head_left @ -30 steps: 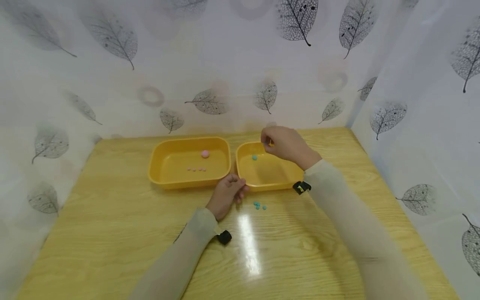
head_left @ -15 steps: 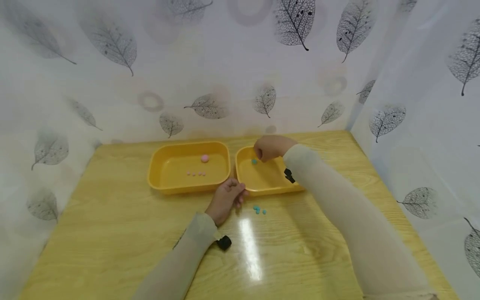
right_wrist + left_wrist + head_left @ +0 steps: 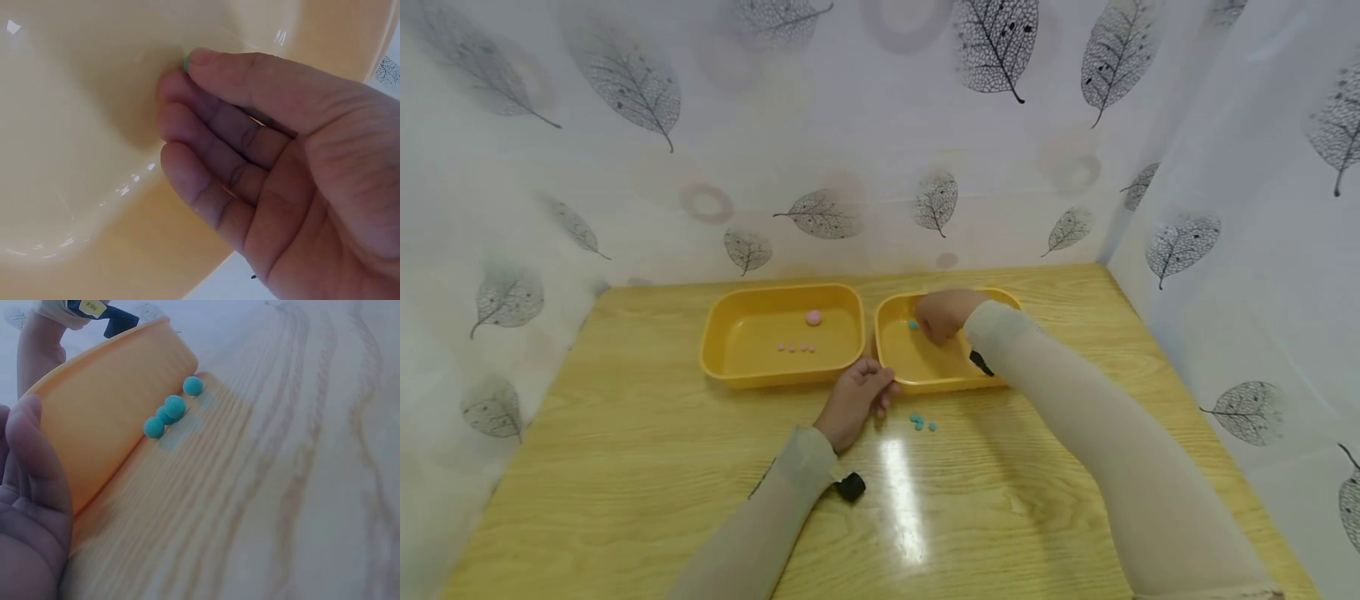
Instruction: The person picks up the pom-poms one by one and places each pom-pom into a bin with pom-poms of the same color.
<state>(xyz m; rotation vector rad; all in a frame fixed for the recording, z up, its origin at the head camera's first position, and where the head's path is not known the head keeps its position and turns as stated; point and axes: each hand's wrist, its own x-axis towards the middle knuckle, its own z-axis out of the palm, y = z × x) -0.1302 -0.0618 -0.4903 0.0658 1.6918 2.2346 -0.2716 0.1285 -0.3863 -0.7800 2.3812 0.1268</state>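
Inside the smaller yellow tray [image 3: 936,387], my right hand [image 3: 947,317] reaches down to the floor. In the right wrist view its thumb and forefinger pinch a tiny teal ball [image 3: 186,65], of which only a sliver shows. Another teal ball [image 3: 913,325] lies in that tray, left of the hand. My left hand [image 3: 854,400] holds the tray's near left corner, thumb at the rim; how its fingers wrap is partly hidden. Several loose teal balls [image 3: 175,407] rest on the table along the tray's front wall.
To the left stands a larger yellow tray [image 3: 782,380] with one bigger pink ball [image 3: 813,317] and a row of several small pink balls [image 3: 797,348]. A leaf-printed white curtain [image 3: 865,150] borders the wooden table [image 3: 647,467] at the back and sides.
My right hand has come down from above the smaller tray's back rim to its floor, moving slightly left first. The left hand keeps its place at the corner.
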